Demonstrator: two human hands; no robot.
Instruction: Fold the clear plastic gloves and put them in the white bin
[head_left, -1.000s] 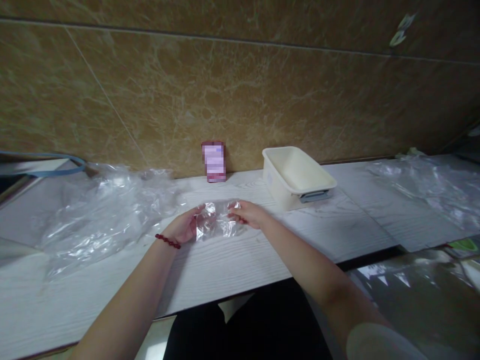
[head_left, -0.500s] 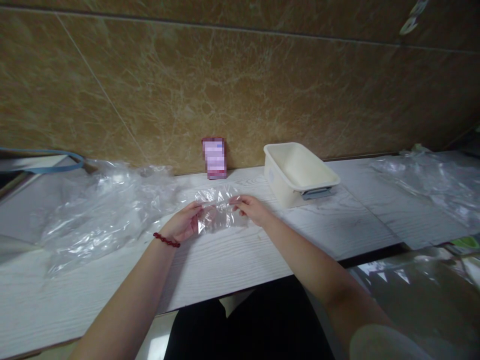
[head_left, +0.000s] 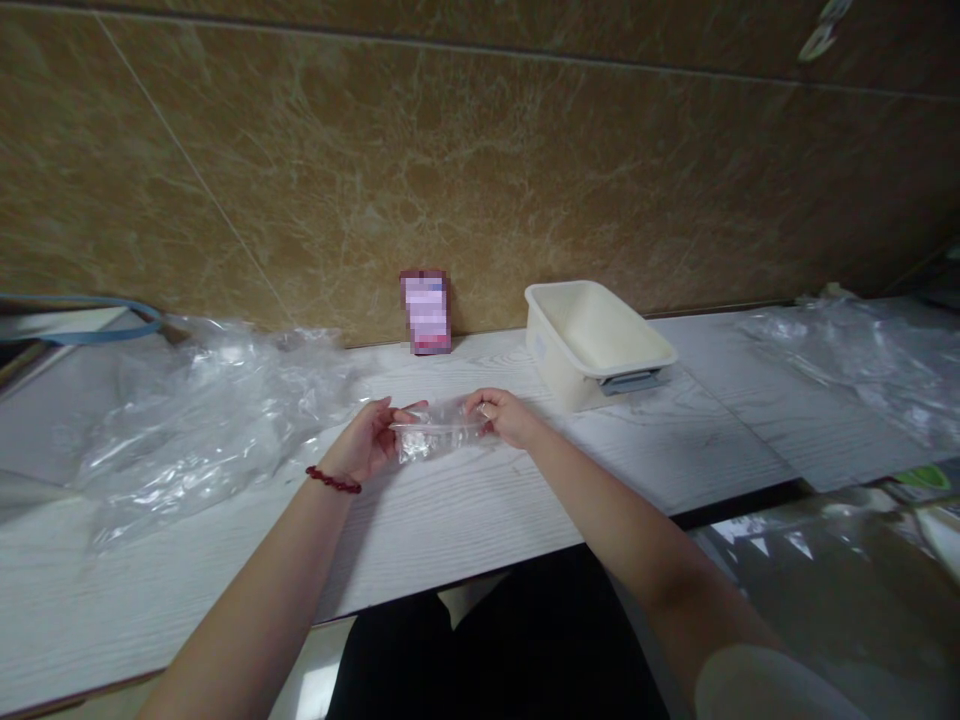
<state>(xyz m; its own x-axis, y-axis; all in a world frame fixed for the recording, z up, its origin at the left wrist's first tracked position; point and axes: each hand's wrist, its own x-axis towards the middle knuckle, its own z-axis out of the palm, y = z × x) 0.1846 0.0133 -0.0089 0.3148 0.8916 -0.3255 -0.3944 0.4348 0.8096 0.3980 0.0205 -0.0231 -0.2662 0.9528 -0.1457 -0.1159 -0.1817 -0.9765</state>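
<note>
A small clear plastic bag (head_left: pixel 435 437) is stretched between my two hands, just above the white wood-grain table (head_left: pixel 450 525). At its left end, my left hand (head_left: pixel 369 440) grips the bag, with a finger reaching along the upper part. My right hand (head_left: pixel 504 415) pinches the other end between thumb and fingers. Behind the bag, a phone-like thing (head_left: pixel 427 315), blurred out in pixels, leans upright against the wall. A cream plastic bin (head_left: pixel 566 365) with a grey handle stands to the right of my right hand; its visible inside shows nothing.
Crumpled clear plastic (head_left: pixel 217 420) spreads over the table's left part, beside a white box-like thing (head_left: pixel 45 420) and a blue strap (head_left: pixel 112 335). More clear plastic (head_left: pixel 847 350) lies at the far right. A brown marbled wall (head_left: pixel 420 170) bounds the table's back.
The bag has been folded or turned down, so it looks flatter and lower between my hands. My left fingers have shifted on it; both hands stay nearly in place.
</note>
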